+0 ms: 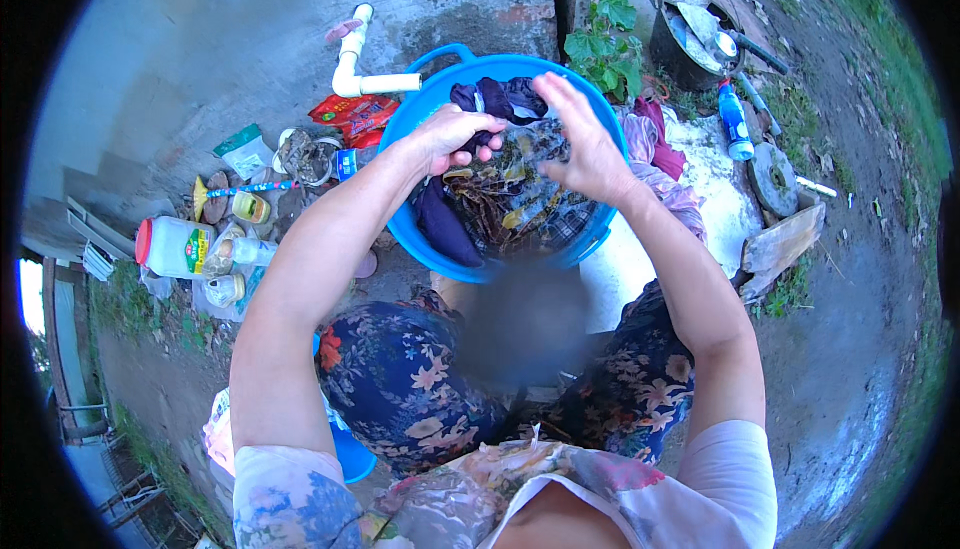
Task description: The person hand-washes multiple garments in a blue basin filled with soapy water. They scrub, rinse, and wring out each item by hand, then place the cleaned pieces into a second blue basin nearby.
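An earthen yard and a grey wall run past the dark margins; a grey blur hides part of a blue tub. At the tub's far side, dark purple cloth is clamped in the left hand; the right hand has fingers apart, contact unclear.

White elbowed pipe, leafy green plant, blue bottle (white-capped), red-lidded jar

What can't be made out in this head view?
All in the head view:
Blue basin: floor covered by its contents; near rim partly behind the grey blur.
Dark cloth: gripped part enclosed by the left hand.
Blue tub: partly behind floral trousers and left arm.
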`<state>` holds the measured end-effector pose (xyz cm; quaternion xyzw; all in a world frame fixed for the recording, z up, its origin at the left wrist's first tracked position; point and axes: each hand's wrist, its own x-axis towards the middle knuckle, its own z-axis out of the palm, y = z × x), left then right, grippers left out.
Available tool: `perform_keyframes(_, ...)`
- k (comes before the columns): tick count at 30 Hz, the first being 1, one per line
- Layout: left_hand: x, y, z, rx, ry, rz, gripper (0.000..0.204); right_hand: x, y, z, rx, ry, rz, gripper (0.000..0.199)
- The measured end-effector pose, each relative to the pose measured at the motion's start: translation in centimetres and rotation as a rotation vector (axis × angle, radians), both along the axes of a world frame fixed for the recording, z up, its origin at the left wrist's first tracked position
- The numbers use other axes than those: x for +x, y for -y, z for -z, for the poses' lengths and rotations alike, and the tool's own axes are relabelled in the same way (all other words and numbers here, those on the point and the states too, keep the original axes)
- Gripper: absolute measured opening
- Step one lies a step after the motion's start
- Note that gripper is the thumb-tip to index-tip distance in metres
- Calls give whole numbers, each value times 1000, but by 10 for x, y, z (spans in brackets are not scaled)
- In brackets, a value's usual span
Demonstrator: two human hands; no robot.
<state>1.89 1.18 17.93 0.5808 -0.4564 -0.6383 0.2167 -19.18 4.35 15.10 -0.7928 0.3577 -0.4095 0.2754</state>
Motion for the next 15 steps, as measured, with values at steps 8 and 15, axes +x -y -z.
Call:
perform_keyframes(8,-18,-26,-23,76,21,578,25,13,-11,-4,-484,-175,-50,83)
perform_keyframes(15,-29,-17,10,-705,783,548,51,23,-3,9,-376,-406,145,54)
